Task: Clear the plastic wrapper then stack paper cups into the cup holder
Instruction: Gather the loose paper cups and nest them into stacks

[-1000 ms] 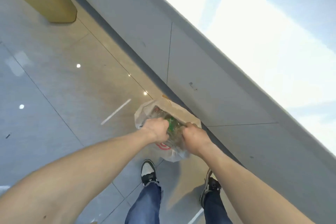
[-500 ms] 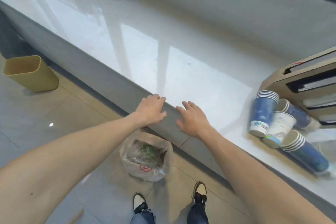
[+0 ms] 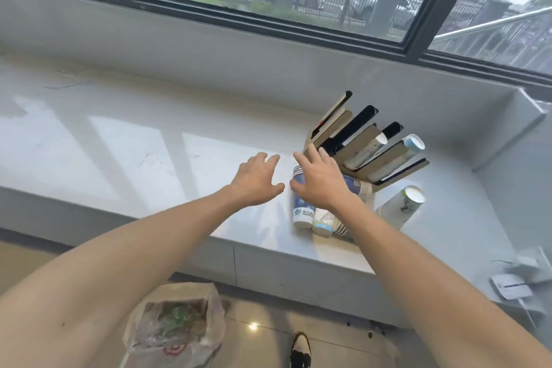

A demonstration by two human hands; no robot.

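Note:
A wooden cup holder (image 3: pixel 363 145) with several slanted slots stands on the pale counter (image 3: pixel 134 155); two slots hold cups. In front of it stand stacks of paper cups: a blue stack (image 3: pixel 301 209), a white one (image 3: pixel 324 222) and a white stack further right (image 3: pixel 400 206). My right hand (image 3: pixel 318 181) hovers open over the blue stack, fingers spread. My left hand (image 3: pixel 255 179) is open just left of it, above bare counter. On the floor by my feet lies a plastic bag (image 3: pixel 176 327) filled with crumpled wrapper.
A window runs along the back above a grey sill wall. The counter ends in a raised side wall (image 3: pixel 513 134) at the right. A power strip and cables (image 3: pixel 516 278) hang low on the right. My shoe (image 3: pixel 300 349) shows on the tiled floor.
Both hands let go of the plastic bag on the floor, rose over the counter edge and moved right toward the cups. The view swung up from floor to counter and window.

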